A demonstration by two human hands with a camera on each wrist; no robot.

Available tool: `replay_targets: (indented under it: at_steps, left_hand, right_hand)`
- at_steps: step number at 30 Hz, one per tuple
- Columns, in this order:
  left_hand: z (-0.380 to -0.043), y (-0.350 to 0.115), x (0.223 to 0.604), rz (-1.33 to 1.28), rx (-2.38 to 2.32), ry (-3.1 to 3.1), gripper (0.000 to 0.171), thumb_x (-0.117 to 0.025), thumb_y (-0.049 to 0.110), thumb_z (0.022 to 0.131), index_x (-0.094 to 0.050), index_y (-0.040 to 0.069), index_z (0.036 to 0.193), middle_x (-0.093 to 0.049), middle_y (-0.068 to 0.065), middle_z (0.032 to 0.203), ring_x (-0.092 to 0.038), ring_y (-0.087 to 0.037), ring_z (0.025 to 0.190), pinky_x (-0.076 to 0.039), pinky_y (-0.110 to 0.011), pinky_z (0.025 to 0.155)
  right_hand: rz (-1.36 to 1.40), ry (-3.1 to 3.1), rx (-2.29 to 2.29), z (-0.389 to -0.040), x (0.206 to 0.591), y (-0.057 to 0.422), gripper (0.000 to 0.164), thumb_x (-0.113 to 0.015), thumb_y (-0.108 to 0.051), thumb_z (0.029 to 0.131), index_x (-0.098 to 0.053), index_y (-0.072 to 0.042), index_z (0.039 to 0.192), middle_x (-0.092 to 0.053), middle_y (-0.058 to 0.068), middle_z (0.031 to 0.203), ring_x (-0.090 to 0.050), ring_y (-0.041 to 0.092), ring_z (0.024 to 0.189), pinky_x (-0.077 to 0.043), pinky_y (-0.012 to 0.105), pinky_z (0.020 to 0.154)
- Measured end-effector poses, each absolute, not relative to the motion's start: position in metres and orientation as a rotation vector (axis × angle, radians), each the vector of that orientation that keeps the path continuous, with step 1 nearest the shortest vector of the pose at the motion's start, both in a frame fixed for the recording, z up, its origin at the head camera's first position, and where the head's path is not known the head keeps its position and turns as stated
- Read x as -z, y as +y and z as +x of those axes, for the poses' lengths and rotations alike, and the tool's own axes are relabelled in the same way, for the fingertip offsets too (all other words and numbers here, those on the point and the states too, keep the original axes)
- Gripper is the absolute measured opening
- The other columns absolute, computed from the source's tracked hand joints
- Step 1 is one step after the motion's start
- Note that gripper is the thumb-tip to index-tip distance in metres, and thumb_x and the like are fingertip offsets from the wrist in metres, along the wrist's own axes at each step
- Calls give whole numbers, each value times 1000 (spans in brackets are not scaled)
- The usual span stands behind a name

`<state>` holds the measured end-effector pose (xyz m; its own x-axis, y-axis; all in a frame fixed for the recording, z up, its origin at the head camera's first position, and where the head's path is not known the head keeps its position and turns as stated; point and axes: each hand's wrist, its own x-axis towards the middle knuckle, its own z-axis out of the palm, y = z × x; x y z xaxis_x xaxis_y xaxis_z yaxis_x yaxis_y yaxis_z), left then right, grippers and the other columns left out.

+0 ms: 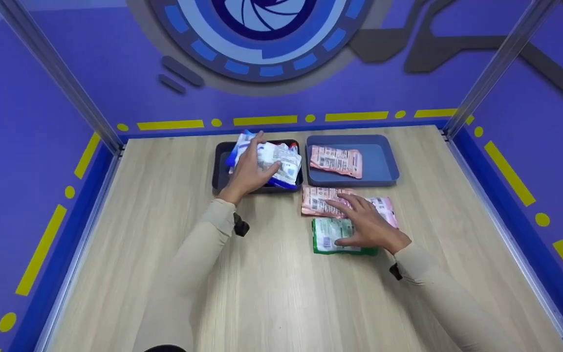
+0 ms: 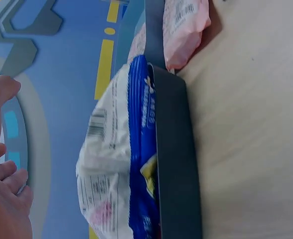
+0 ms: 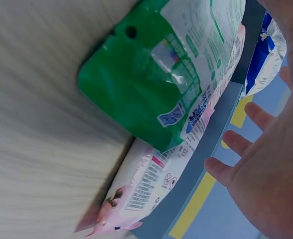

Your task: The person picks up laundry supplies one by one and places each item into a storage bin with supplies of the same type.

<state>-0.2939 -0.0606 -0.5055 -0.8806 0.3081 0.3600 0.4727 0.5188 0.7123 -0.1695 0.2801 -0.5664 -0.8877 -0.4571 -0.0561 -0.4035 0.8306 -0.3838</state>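
Note:
My left hand is over the black tray, its fingers spread above white-and-blue packets heaped inside. In the left wrist view a white-and-blue packet leans over the tray's wall, apart from the fingers. My right hand hovers with fingers spread above packets on the table. Below it lie a green-and-white packet, a salmon-pink packet and a pale pink packet partly hidden by the hand. In the right wrist view the green packet overlaps the pale pink one.
A blue-grey tray stands right of the black one, with a salmon-pink packet at its left side. Both trays sit toward the back of the wooden table. Blue panels with metal posts enclose the back and sides.

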Motion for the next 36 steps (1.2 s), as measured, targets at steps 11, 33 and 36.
replay_targets:
  at_steps: [11,33,36]
  left_hand:
    - [-291,-36,512,-738,1235,-2626,89,-76,36,92,-28,3,159,-46,-15,154,-48,-35,138,-43,-47,111]
    - [-294,14,511,-889,690,-2868,105,-67,64,91,-20,5,164,-20,-15,170,-18,-28,157,-12,-48,127]
    - [-295,18,511,-889,509,-2930,111,-58,76,89,-15,6,165,-15,-13,171,-11,-26,158,-8,-49,127]
  right_hand:
    - [-670,2859,539,-161,572,283,108,-88,-59,73,-28,-44,161,-23,5,168,-24,41,150,-25,73,114]
    - [-673,2893,531,-147,577,288,105,-87,-59,74,-30,-43,161,-26,6,168,-25,40,150,-22,72,116]
    - [-664,2891,522,-146,577,288,105,-87,-60,73,-30,-43,161,-26,6,168,-25,40,150,-22,72,116]
